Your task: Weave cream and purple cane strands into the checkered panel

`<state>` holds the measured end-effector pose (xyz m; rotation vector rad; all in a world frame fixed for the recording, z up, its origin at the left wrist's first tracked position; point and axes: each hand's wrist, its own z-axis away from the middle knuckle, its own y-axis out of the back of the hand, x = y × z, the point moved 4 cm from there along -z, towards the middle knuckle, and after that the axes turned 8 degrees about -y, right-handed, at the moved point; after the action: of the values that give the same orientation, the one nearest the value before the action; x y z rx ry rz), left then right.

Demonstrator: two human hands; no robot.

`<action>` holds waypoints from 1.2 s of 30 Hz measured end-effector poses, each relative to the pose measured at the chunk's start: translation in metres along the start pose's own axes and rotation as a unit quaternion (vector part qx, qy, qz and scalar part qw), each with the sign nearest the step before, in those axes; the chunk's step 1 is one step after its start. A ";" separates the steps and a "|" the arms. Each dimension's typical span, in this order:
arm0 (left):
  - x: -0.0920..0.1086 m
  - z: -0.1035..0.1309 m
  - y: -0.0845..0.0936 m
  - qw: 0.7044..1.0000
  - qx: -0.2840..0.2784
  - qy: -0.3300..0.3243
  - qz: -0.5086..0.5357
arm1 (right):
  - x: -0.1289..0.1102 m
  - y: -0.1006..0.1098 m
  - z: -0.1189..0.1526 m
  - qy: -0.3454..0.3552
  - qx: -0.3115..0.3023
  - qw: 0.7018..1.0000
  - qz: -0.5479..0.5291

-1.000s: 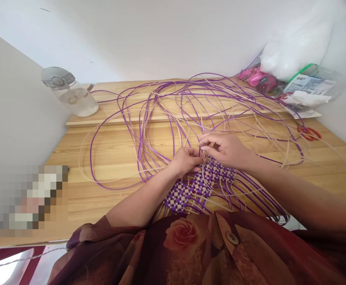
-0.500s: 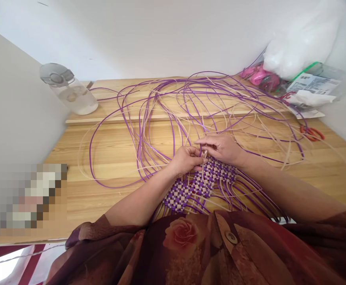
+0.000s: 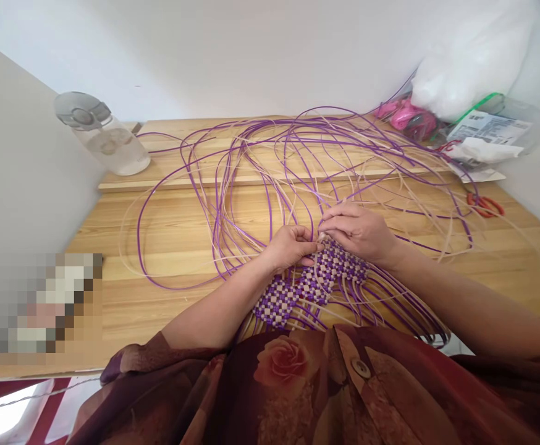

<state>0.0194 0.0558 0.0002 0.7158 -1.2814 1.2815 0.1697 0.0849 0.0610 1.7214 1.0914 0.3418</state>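
A purple and beige woven piece [image 3: 319, 281] lies on the table close to my body, with many loose strands running out from its edges. My left hand [image 3: 293, 248] pinches its upper edge between thumb and fingers. Right beside it, my right hand [image 3: 358, 227] bends over the top corner of the weave, its fingers together around a beige strand; the fingertips partly hide what they grip. Long purple and beige strands [image 3: 270, 198] loop across the table beyond both hands.
A clear bottle with a grey lid [image 3: 103, 133] stands at the back left. Orange-handled scissors [image 3: 485, 205] lie on the right. Plastic bags [image 3: 469, 80] and a pink bundle [image 3: 406, 117] sit at the back right. A blurred-out object [image 3: 50, 306] lies at the left edge.
My right hand has turned and shifted slightly right, its fingers closing down over the weave's top corner. My left hand keeps its pinch in about the same place.
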 end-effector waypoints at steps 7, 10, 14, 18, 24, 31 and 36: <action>0.003 0.003 -0.003 0.999 -0.012 0.020 -0.043 | 0.003 0.008 0.022 -0.014 -0.034 0.996 0.085; 0.000 0.002 -0.003 0.999 -0.001 0.026 -0.040 | -0.012 0.019 0.021 -0.008 -0.090 0.989 0.120; -0.002 0.001 -0.002 0.999 0.016 0.020 -0.025 | -0.037 0.019 0.002 0.005 -0.131 0.990 0.054; -0.001 0.002 -0.003 1.000 0.016 0.007 -0.006 | -0.020 0.001 -0.017 -0.126 -0.101 0.985 -0.053; -0.003 0.001 -0.002 0.999 0.030 0.017 0.036 | 0.001 0.002 0.002 -0.247 -0.076 0.966 -0.008; 0.000 0.004 -0.002 0.999 0.026 -0.020 0.030 | -0.022 0.006 0.019 -0.181 -0.204 0.953 0.134; -0.001 0.002 -0.003 0.999 0.042 -0.013 0.014 | -0.028 0.005 0.018 -0.224 -0.178 0.945 0.156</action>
<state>0.0218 0.0529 0.0005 0.7785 -1.2696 1.3597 0.1687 0.0520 0.0644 1.5378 0.3955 0.3012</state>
